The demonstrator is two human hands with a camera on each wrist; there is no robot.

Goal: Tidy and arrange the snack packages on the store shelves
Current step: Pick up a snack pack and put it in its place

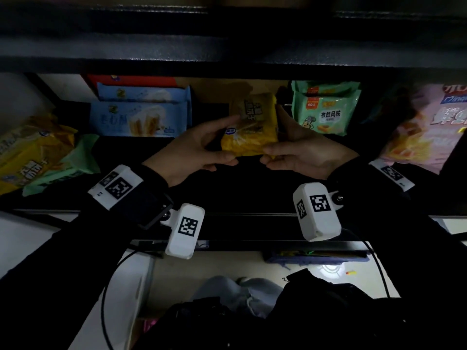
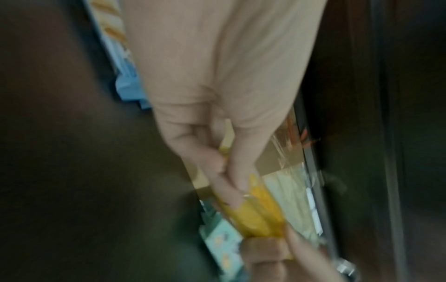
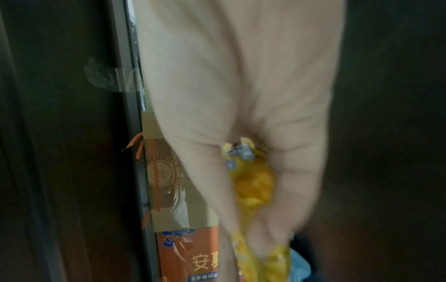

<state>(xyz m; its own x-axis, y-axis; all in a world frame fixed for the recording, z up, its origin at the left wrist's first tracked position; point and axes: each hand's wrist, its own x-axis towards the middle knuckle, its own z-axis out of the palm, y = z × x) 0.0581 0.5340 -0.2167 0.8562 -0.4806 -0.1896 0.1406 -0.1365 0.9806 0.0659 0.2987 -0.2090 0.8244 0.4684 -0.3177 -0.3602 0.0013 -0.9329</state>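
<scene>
Both hands hold one yellow snack package [image 1: 251, 127] above the dark shelf [image 1: 227, 193], between the blue and green stacks. My left hand [image 1: 202, 147] pinches its left edge, thumb below and fingers on top. My right hand [image 1: 293, 145] grips its right edge the same way. In the left wrist view the left hand [image 2: 224, 171] pinches the yellow package [image 2: 260, 211] edge-on. In the right wrist view the right hand [image 3: 253, 190] curls round the crinkled yellow package [image 3: 251, 179].
Blue packages [image 1: 139, 114] are stacked at the back left, green ones [image 1: 326, 109] at the back right. A yellow and a green pack [image 1: 43, 152] lie askew at far left. A pink bag [image 1: 429, 122] stands at far right. An orange carton [image 3: 190, 255] lines the back.
</scene>
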